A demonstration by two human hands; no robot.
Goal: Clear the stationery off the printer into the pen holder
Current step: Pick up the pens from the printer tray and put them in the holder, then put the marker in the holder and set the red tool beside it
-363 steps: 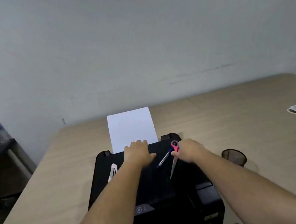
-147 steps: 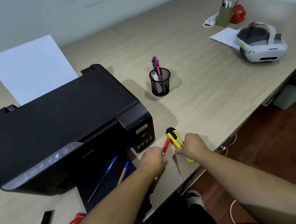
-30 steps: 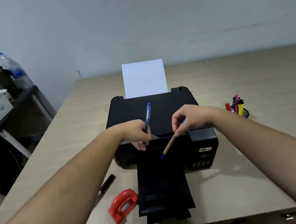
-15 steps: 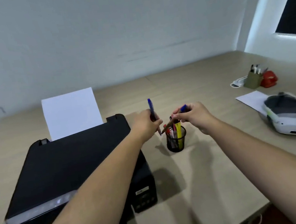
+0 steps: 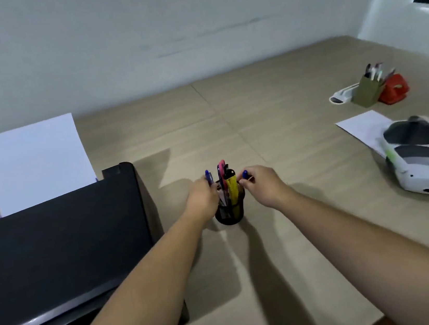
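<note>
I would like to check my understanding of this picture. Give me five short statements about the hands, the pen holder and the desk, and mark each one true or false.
1. The left hand holds a blue pen at the black mesh pen holder. True.
2. The right hand is empty. False: its fingers hold a pen with a blue end.
3. The pen holder stands on top of the printer. False: it stands on the desk, to the right of the printer.
4. A yellow utility knife is in the pen holder. True.
5. The white headset lies left of the printer. False: it lies at the far right of the desk.
</note>
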